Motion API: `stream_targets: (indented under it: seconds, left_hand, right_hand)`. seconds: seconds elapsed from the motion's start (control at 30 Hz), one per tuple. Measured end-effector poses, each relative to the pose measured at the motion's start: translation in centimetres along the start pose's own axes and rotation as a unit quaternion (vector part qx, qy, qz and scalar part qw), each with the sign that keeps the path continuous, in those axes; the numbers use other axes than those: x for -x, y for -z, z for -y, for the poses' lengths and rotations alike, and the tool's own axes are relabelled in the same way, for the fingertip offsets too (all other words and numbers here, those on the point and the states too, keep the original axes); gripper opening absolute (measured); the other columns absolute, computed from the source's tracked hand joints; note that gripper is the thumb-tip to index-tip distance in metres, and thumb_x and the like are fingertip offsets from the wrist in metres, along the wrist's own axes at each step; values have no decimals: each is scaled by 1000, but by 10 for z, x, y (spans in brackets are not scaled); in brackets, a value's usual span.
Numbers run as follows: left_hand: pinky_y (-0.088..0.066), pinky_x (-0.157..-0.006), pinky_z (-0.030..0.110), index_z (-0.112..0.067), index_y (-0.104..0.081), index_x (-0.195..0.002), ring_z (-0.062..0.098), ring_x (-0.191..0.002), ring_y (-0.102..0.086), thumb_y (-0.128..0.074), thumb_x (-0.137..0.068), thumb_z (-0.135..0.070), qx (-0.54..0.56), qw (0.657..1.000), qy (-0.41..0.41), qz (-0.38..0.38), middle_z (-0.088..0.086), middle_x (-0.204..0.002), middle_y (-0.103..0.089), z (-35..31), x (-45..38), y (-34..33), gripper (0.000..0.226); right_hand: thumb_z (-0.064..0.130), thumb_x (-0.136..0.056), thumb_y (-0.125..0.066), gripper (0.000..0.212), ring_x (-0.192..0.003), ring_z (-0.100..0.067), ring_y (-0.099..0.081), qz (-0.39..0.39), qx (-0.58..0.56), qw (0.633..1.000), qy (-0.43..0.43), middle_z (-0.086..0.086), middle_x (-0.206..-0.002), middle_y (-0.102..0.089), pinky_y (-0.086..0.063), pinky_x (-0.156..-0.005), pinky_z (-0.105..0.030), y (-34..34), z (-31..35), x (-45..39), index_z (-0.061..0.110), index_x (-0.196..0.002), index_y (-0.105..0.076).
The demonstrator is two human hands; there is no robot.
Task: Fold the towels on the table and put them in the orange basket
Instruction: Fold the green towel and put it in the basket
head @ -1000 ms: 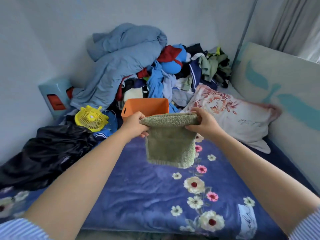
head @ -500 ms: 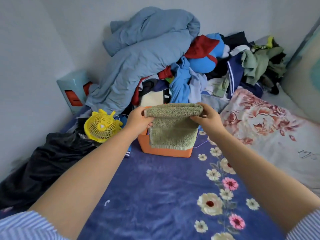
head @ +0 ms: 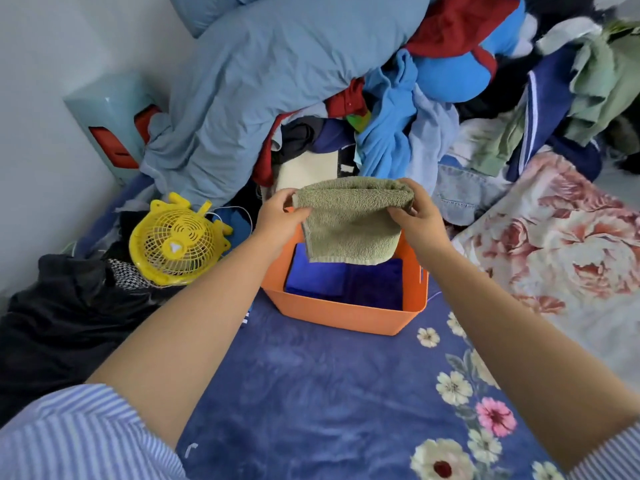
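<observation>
Head view: both hands' fingers pinch the green towel (head: pixel 349 223), hiding the orange basket's (head: pixel 341 315) far rim.

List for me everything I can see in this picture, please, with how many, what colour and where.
green towel: one, olive green, folded, held over the basket
orange basket: one, orange, on the bedcover, centre
blue towels: at least two, blue, inside the basket
fan: one, yellow, left of the basket
clothes pile: one heap, mostly blue, red and green, behind the basket
pillow: one, white with pink flowers, right
bedcover: one, dark blue with flowers, foreground
black cloth: one, black, far left
left hand: fingers grip the towel's left end
right hand: fingers grip the towel's right end
</observation>
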State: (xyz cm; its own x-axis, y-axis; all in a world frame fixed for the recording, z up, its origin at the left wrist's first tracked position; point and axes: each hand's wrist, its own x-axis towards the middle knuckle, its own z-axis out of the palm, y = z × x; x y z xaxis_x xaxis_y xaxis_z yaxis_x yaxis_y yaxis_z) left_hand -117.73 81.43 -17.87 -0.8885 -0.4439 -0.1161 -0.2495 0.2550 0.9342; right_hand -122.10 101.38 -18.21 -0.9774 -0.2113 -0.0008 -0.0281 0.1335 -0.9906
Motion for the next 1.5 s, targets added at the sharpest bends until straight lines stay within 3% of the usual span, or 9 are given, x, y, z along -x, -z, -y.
stream_targets:
  seconds: [0.17,0.4,0.6,0.73,1.03,1.17,1.23,1.4,1.5]
  left_hand:
    - [-42,-80,8,-8,-40,-130,8,-96,-52,-49,-93,-8,56,994,56,72,-2,-108,-51,63,-72,-36,38]
    - [-30,-81,28,-13,-20,-141,20,-102,-53,-31,-99,-33,-60,974,187,116,7,-123,-46,143,-125,-107,47]
    - [-30,-56,30,-6,-31,-103,20,-63,-47,-23,-101,-27,-141,948,243,146,5,-77,-43,200,-154,-183,22]
    - [-33,-56,31,2,-35,-121,35,-90,-56,-24,-101,-25,-171,945,245,132,15,-97,-57,226,-166,-216,35]
    - [-40,-83,35,-5,-32,-137,31,-115,-47,-40,-96,-17,-154,976,152,1,17,-131,-44,265,-165,-255,43]
    - [-39,-100,45,-3,-34,-140,38,-127,-41,-52,-89,-10,-295,955,-27,1,23,-139,-40,288,-142,-252,54]
    - [-39,-101,49,0,-39,-136,42,-127,-43,-58,-84,-7,-319,943,-94,7,26,-136,-44,297,-139,-254,56]
    - [-19,-115,39,-10,-4,-146,28,-141,-19,-39,-96,-22,-357,931,-32,70,16,-152,-21,309,-142,-263,63]
    - [-15,-115,37,-10,0,-147,26,-142,-16,-36,-96,-25,-381,921,-21,83,16,-153,-17,308,-149,-262,64]
  right_hand:
    - [-4,-90,-46,43,-88,-5,-47,-23,39,998,-43,-3,-107,-47,-38,-68,4,-22,-70,-65,6,-131,-39]
    - [11,-95,-42,50,-102,-31,-50,-11,231,958,-168,-18,-111,-51,-33,-74,-28,-31,-173,-116,4,-139,-20]
    - [12,-94,-43,40,-115,-42,-48,-30,341,891,-297,-29,-125,-50,-40,-89,-38,-21,-246,-147,-1,-130,-29]
    - [12,-93,-44,39,-118,-40,-47,-45,358,870,-336,-26,-127,-50,-40,-94,-37,-19,-278,-158,2,-130,-34]
    - [14,-97,-34,43,-136,-30,-24,-161,430,861,-220,-18,-148,-25,-16,-112,-39,-33,-331,-161,6,-138,-27]
    - [25,-97,-30,52,-144,-25,2,48,596,797,-85,-8,-156,-2,6,-114,-41,-33,-363,-121,14,-146,-14]
    - [28,-97,-30,53,-144,-25,4,54,594,798,-88,-7,-156,0,5,-115,-40,-29,-372,-118,14,-145,-13]
    - [22,-94,-42,52,-142,-32,-10,46,578,812,-66,-13,-153,-16,-5,-116,-44,-26,-386,-126,7,-141,-28]
    - [30,-97,-30,54,-144,-23,5,91,593,792,-108,-7,-156,1,5,-115,-39,-27,-388,-129,14,-146,-12]
